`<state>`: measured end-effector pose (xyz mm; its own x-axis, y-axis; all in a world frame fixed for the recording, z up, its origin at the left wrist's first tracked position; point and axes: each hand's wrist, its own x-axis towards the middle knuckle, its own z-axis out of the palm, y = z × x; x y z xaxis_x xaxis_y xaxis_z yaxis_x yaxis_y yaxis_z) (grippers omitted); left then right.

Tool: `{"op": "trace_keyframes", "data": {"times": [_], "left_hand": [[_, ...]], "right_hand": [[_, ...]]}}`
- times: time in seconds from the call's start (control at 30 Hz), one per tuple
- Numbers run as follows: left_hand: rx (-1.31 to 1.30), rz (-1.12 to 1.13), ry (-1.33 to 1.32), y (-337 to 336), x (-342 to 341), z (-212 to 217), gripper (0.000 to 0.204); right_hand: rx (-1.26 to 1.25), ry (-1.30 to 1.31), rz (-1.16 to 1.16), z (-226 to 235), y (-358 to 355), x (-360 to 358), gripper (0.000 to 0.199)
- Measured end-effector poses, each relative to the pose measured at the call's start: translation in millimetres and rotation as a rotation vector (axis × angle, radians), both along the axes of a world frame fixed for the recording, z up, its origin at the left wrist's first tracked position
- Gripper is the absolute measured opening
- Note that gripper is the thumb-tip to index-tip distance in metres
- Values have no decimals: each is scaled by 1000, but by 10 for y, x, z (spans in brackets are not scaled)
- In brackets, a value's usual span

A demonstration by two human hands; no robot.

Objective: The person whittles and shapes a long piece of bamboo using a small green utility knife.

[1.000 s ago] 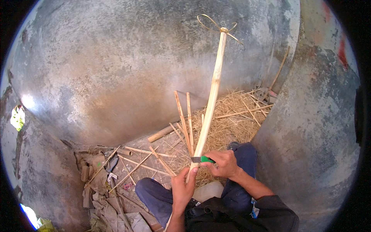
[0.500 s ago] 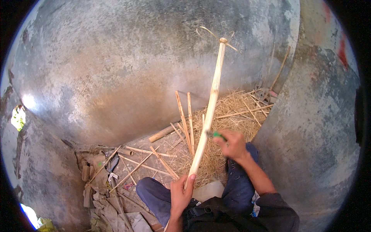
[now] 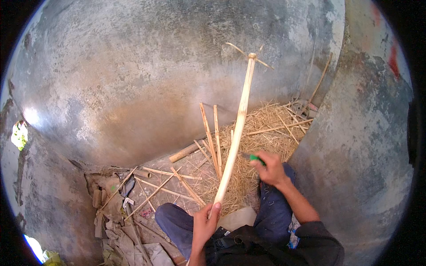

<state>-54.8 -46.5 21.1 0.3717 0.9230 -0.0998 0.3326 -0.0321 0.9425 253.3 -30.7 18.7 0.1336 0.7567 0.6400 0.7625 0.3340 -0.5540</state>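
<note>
The left hand [image 3: 205, 221] was clamped on the near end of a long pale bamboo pole [image 3: 235, 133] rising from the lap toward the concrete wall [image 3: 133, 80]. The right hand [image 3: 270, 168] was closed on a green-handled knife [image 3: 251, 157] just beside the pole's middle. Shavings [image 3: 262, 133] covered the floor's far corner; frayed strips remained at the tip.

Right hand [image 3: 270, 168] with the green-handled knife [image 3: 252, 157] sits further up the long pale bamboo pole [image 3: 235, 133] than a second ago — clear of the left hand [image 3: 205, 221], blade just beside the shaft.
</note>
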Motion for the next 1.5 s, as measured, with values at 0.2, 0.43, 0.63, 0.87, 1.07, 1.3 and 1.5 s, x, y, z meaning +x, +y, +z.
{"op": "trace_keyframes", "data": {"times": [0.2, 0.43, 0.63, 0.87, 1.07, 1.3, 1.5], "left_hand": [[48, 21, -44, 133, 172, 44, 38], [226, 69, 35, 128, 321, 190, 32], [228, 94, 91, 137, 312, 168, 34], [216, 103, 111, 101, 265, 209, 38], [64, 25, 150, -95, -20, -34, 43], [-148, -53, 32, -254, -347, -275, 43], [-37, -27, 53, 85, -202, -367, 45]], "right_hand": [[-18, -70, 160, -31, -130, -494, 31], [-12, -80, 147, 53, -160, -672, 31], [24, -134, 146, 53, -82, -628, 31], [136, -193, 142, 76, 26, -547, 31], [68, 0, -243, 128, 439, 127, 33], [64, 193, -353, 155, 494, 1058, 38], [-21, 76, -40, -130, 237, 196, 33]]}}
